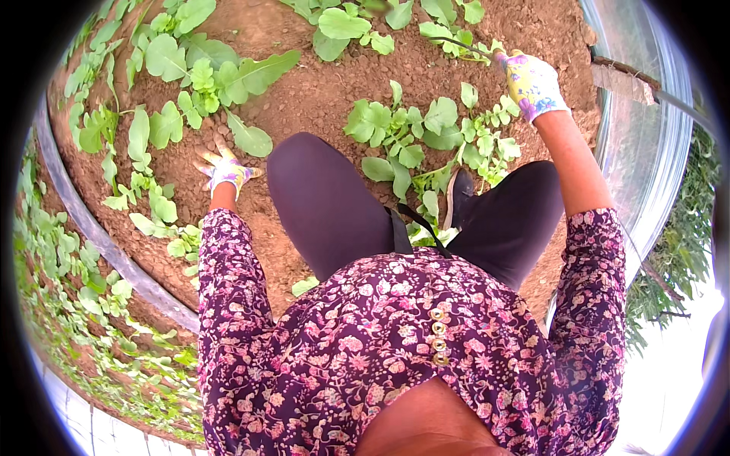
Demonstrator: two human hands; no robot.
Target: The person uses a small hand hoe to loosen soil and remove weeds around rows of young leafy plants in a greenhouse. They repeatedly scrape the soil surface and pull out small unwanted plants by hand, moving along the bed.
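Note:
My left hand (225,168), in a flower-print glove with soiled fingertips, rests with its fingers spread on or just over the brown soil (245,196), beside lobed green leaves. It holds nothing that shows. My right hand (527,82), in a matching glove, is closed on a thin dark metal rod (462,44), which reaches left over small leafy seedlings. What the rod's far end is like, I cannot tell. Between my knees and the right hand grows a clump of leafy green plants (410,128). A larger leafy plant (214,74) stands up and left, above my left hand.
A dark hose or pipe (117,251) curves over the soil at left, with more rows of plants (85,285) beyond. Clear plastic sheeting (644,131) with a pole (633,74) borders the bed at right. My dark shoe (459,196) is beside the middle clump.

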